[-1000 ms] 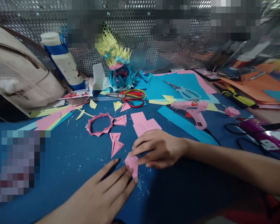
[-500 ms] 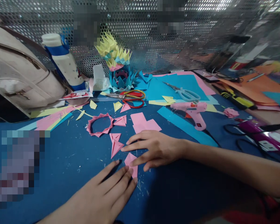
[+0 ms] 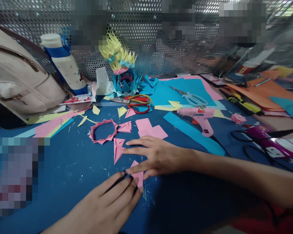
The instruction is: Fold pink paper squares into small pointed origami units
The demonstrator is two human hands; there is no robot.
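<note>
A small folded piece of pink paper (image 3: pixel 139 179) lies on the blue table between my hands. My left hand (image 3: pixel 112 198) is flat, its fingertips resting on the paper's lower left side. With fingers spread, my right hand (image 3: pixel 158 156) reaches in from the right and lays one finger across the top of the same piece. Another of its fingertips touches the pink folded triangles (image 3: pixel 118 151) just beyond. Farther off are a pink paper ring with pointed edges (image 3: pixel 93 133), another folded pink piece (image 3: pixel 125 126) beside it, and flat pink paper pieces (image 3: pixel 150 129).
Red-handled scissors (image 3: pixel 139 104), blue-handled scissors (image 3: pixel 194 98) and a pink glue gun (image 3: pixel 201 113) lie beyond my hands. A spiky folded-paper model (image 3: pixel 125 78) stands before the perforated metal panel. A bottle (image 3: pixel 65 65) and a pale bag (image 3: pixel 21 71) stand left; a purple device (image 3: pixel 271 141) is right.
My right hand has shifted slightly left, and its finger now crosses the upper part of the pink paper. The pink triangles beyond now overlap more closely. My left hand stays nearly still.
</note>
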